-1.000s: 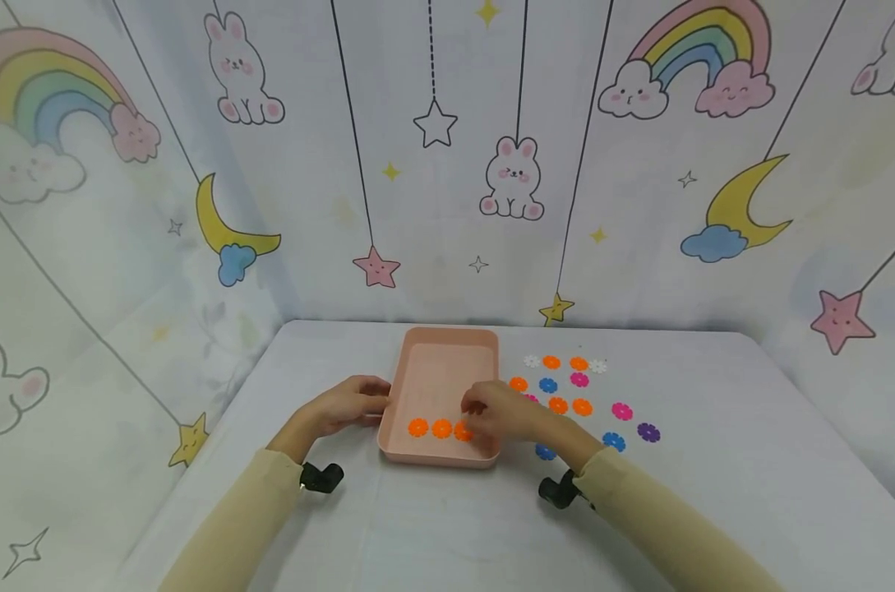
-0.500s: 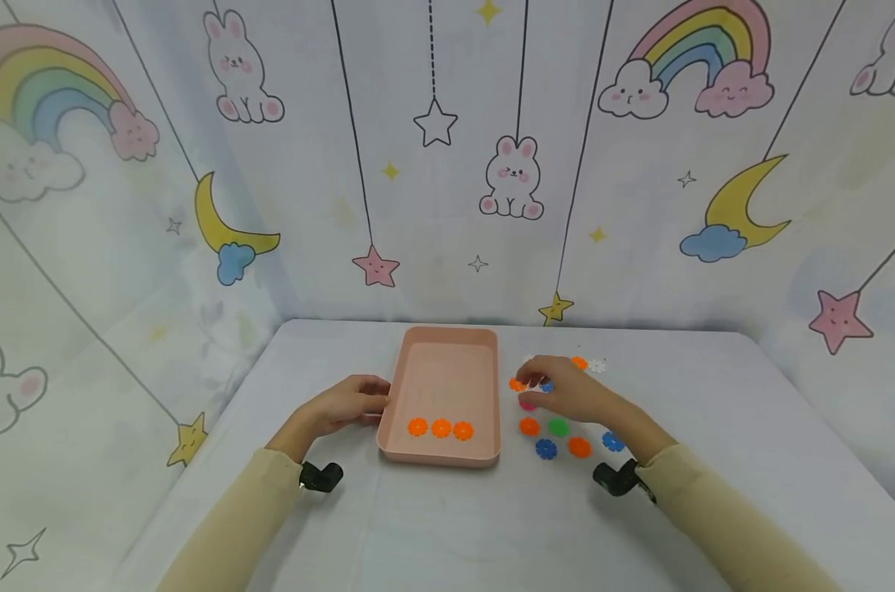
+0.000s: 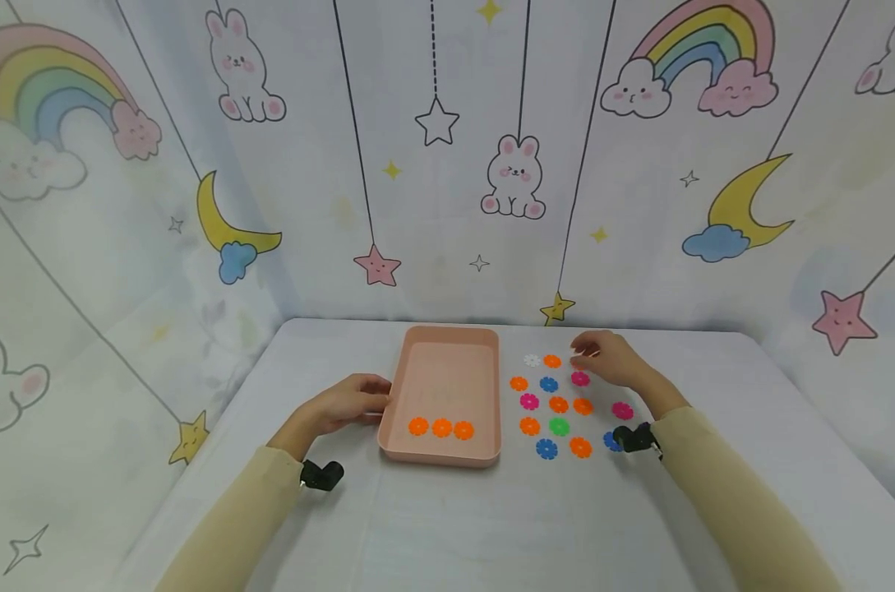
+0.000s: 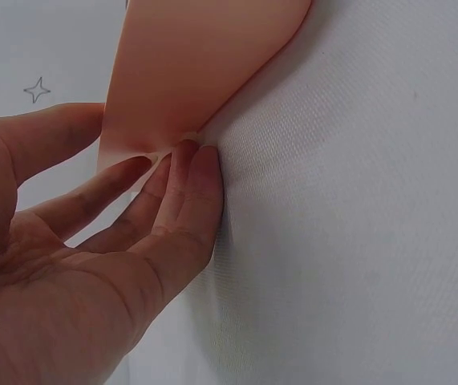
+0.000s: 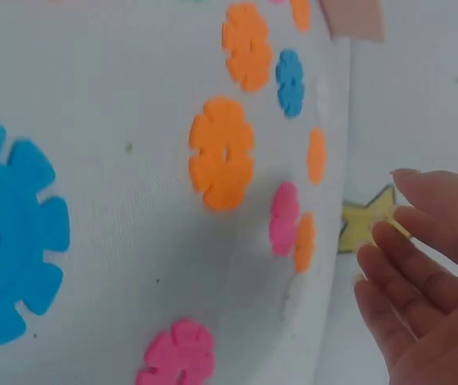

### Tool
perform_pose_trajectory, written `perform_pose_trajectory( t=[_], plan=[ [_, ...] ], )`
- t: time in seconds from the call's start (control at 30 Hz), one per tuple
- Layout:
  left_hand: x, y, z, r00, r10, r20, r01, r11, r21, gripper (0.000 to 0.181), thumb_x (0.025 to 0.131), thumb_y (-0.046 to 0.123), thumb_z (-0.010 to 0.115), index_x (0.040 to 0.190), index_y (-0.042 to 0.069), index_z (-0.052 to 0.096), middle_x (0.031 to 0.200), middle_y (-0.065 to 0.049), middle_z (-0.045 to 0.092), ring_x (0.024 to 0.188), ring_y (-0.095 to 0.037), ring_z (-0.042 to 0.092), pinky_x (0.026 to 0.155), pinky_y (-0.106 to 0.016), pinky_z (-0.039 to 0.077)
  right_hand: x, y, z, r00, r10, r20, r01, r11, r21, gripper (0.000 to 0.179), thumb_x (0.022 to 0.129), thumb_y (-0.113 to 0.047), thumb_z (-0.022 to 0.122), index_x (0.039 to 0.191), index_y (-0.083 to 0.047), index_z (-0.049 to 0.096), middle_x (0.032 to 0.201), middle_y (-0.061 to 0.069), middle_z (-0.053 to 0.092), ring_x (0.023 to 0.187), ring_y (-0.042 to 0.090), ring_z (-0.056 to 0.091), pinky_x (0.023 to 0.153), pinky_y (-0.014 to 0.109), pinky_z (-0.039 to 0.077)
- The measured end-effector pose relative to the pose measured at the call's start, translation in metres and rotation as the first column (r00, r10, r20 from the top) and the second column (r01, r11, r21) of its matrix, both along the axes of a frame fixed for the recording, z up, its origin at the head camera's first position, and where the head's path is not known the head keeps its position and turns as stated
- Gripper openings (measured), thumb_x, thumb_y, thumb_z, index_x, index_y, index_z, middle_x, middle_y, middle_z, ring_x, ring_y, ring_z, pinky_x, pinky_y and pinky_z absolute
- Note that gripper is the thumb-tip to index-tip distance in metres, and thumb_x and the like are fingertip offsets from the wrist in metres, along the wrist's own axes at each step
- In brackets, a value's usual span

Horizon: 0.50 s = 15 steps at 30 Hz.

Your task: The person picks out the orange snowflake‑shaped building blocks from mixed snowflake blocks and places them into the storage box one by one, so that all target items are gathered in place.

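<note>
In the head view, a shallow pink tray (image 3: 447,370) lies on the table, with three orange snowflake discs (image 3: 441,427) in a row near its front edge. My left hand (image 3: 352,400) rests against the tray's left side. Up close in the left wrist view, loosely bent fingers (image 4: 200,188) touch the outer wall low down, the thumb near the edge. My right hand (image 3: 610,356) hovers over the far side of the loose discs, partly covering an orange one. The right wrist view shows that hand (image 5: 421,273) with relaxed, spread fingers and nothing between them.
Right of the tray lie several snowflake discs: orange (image 3: 559,404), blue (image 3: 546,449), green (image 3: 560,427), magenta (image 3: 529,401) and white (image 3: 532,360). A patterned cloth (image 3: 435,205) hangs behind the white-covered table (image 3: 447,526).
My right hand has left the tray, where the third orange disc now lies uncovered, and has moved right and back over the loose discs. The left hand has stayed at the tray.
</note>
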<state>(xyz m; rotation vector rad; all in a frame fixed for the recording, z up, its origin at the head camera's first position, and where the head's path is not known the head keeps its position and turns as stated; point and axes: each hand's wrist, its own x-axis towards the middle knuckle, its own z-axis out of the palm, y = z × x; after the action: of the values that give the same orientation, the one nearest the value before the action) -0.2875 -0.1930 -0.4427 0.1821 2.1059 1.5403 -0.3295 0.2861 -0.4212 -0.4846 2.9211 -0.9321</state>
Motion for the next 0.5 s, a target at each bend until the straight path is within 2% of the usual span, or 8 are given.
perform_pose_trajectory(
  t=[0.2,0.5],
  plan=[
    [0.000,0.001,0.000,1.000,0.030,0.005,-0.030,0.999,-0.013,0.047,0.101,0.010,0.062,0.143,-0.008,0.048,0.140,-0.021,0.055,0.114,-0.028,0.063,0.102,-0.046,0.054,-0.009,0.012,-0.009,0.991,-0.094,0.093,0.094,0.996,0.011,0.039,0.100,-0.016,0.063,0.131,0.009,0.059,0.122,0.025,0.062,0.112,0.040,0.057,0.096,0.053,0.055],
    [0.000,0.002,0.000,1.000,0.027,0.012,-0.027,1.000,-0.008,0.047,0.101,0.010,0.061,0.143,-0.008,0.048,0.140,-0.022,0.054,0.115,-0.029,0.062,0.102,-0.047,0.054,-0.022,0.023,-0.022,0.973,-0.155,0.173,0.152,0.988,0.034,0.041,0.100,-0.020,0.063,0.130,0.009,0.059,0.125,0.028,0.061,0.111,0.041,0.057,0.098,0.055,0.053]
  ],
)
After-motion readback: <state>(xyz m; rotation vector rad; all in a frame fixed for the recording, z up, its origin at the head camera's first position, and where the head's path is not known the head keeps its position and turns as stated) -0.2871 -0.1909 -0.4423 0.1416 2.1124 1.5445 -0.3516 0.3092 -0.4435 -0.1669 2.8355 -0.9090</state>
